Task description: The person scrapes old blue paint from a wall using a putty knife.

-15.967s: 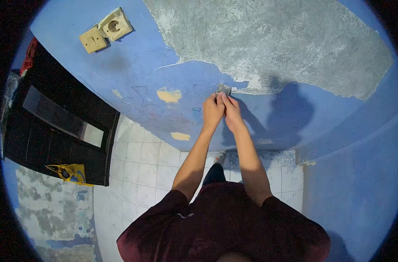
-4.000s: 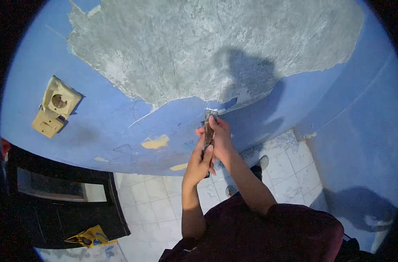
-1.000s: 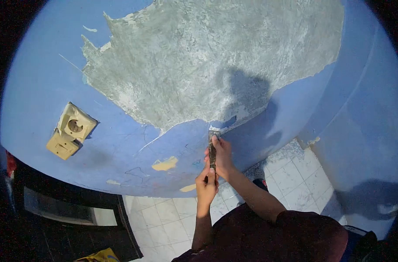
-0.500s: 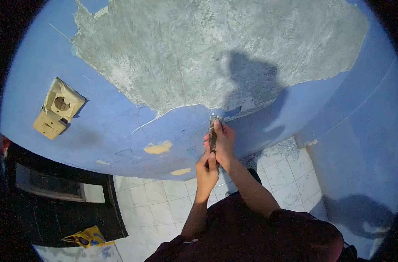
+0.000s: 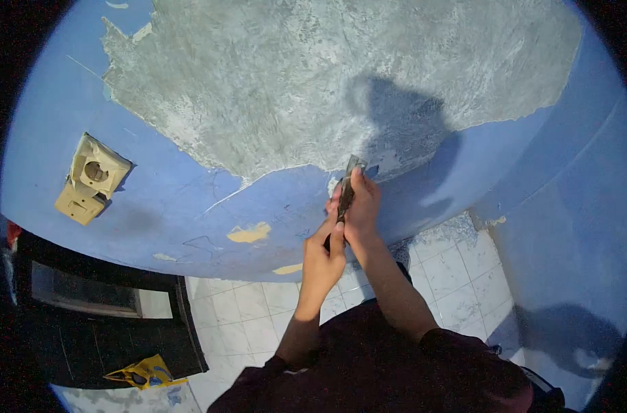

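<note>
A scraper with a worn, flat blade is held between both hands, its tip against the wall near the lower edge of the bare grey patch. My right hand wraps around it from the right, thumb along the blade. Lower down, my left hand grips the handle end, its thumb pointing up. Blue paint covers the wall below the patch, with a ragged edge where the two meet. My shadow falls across the patch and hides some of its surface.
A loose cream socket and switch plate sits on the wall at left. Below it is a dark wooden piece with a glass panel, and a yellow bag. White floor tiles lie below; another blue wall stands at right.
The scraper and both hands have moved slightly up and right. The blade now tilts more to the right and overlaps the grey patch's edge. The view has shifted a little.
</note>
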A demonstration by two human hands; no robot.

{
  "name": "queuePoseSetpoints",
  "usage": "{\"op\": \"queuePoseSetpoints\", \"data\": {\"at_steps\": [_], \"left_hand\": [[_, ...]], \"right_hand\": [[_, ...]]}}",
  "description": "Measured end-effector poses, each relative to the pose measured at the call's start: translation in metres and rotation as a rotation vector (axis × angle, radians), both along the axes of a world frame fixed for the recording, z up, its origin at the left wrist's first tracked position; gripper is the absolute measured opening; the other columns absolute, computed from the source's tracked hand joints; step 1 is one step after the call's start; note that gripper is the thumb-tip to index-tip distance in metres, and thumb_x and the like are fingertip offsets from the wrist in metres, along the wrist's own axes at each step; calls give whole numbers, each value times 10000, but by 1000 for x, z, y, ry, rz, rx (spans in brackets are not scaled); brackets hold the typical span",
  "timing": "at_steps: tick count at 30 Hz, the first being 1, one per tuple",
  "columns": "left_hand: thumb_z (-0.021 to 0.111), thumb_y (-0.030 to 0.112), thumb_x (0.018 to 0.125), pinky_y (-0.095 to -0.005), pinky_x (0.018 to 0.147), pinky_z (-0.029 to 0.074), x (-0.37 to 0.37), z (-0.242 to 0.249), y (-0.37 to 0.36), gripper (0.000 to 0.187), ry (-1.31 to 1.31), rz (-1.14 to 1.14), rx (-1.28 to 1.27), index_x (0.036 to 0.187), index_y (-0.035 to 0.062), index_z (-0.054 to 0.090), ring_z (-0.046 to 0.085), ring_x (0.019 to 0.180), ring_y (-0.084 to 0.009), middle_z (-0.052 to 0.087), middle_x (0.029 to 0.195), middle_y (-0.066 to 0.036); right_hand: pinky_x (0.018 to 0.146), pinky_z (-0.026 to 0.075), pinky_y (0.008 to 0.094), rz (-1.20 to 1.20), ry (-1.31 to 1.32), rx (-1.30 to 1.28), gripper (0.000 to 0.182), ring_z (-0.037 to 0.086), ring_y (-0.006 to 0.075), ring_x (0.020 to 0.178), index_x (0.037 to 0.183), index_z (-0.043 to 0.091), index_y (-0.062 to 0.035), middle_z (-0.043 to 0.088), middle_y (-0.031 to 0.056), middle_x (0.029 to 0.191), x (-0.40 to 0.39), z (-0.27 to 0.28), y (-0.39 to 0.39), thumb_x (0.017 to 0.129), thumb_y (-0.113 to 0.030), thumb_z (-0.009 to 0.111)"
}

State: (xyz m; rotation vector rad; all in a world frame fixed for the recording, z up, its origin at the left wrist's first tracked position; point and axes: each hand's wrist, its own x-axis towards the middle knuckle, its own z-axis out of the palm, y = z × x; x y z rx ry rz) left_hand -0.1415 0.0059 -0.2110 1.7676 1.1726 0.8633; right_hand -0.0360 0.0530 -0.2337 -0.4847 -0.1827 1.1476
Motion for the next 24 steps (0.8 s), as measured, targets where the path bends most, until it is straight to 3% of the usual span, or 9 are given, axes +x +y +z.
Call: {"op": "queuePoseSetpoints", "data": {"at_steps": [1, 2, 4, 6, 8, 12, 18, 20, 24], "left_hand": [[479, 182, 992, -233, 557, 395, 6, -6, -1, 386, -55, -6, 76, 1342, 22, 505, 445, 618, -68, 533, 695, -2], [479, 182, 992, -233, 557, 395, 9, -11, -1, 386, -52, -3, 75, 1342, 22, 505, 445, 618, -68, 533, 695, -2], [467, 166, 978, -300, 648, 473, 12, -13, 0, 366, -52, -32, 152, 1279, -29, 536, 562, 668, -142, 627, 761, -214], [470, 180, 978, -313, 644, 475, 9, -5, -3, 381, -21, -39, 8, 1293, -29, 520, 576, 657, -164, 619, 753, -227], [451, 241, 1011, -235, 503, 353, 3, -12, -1, 435, -53, -92, -3, 1398, 43, 447, 407, 551, -58, 467, 655, 16], [445, 253, 1015, -237, 489, 358, -13, -35, 0, 452, -134, -104, 58, 1421, 55, 417, 409, 525, -62, 468, 659, 21], [424, 230, 1024, -235, 430, 360, -29, -58, -9, 450, -221, -84, -78, 1448, 89, 379, 420, 480, -59, 479, 649, 16], [431, 218, 1023, -229, 391, 339, -26, -53, -14, 460, -337, -72, -232, 1461, 104, 354, 410, 439, -61, 487, 642, 9], [419, 260, 1026, -214, 416, 361, -25, -59, -12, 463, -406, -92, -305, 1455, 94, 362, 443, 476, -51, 476, 619, 29]], "right_hand": [[427, 476, 320, -29, -48, 0, 435, 558, 189, 443, 723, 534, -43, 566, 79, 566, 5, 0, 0, 930, -422, 592], [427, 476, 320, -26, -45, 0, 435, 558, 189, 443, 723, 534, -43, 566, 79, 566, 9, 0, -1, 930, -422, 592], [434, 482, 321, -11, -99, -20, 423, 561, 181, 449, 736, 531, -48, 568, 77, 578, 14, 2, -4, 946, -413, 567], [443, 492, 319, -8, -90, -13, 396, 565, 174, 455, 764, 529, -52, 579, 80, 600, 16, 2, -6, 956, -397, 555], [451, 497, 316, 2, -84, -6, 384, 569, 169, 459, 793, 528, -49, 587, 84, 616, 14, 4, -5, 955, -396, 558], [450, 492, 312, 19, -140, -42, 384, 574, 168, 466, 798, 533, -41, 586, 84, 615, -2, -6, -6, 955, -391, 560], [445, 498, 322, 43, -232, -178, 332, 573, 176, 460, 804, 536, -59, 587, 85, 612, -21, -32, -8, 959, -351, 561], [442, 499, 321, 36, -277, -215, 334, 576, 176, 458, 788, 537, -57, 592, 90, 608, -20, -27, -12, 961, -342, 562], [429, 498, 318, -18, -403, -210, 351, 577, 177, 443, 749, 536, -46, 603, 103, 596, -17, -31, -11, 965, -322, 559]]}}
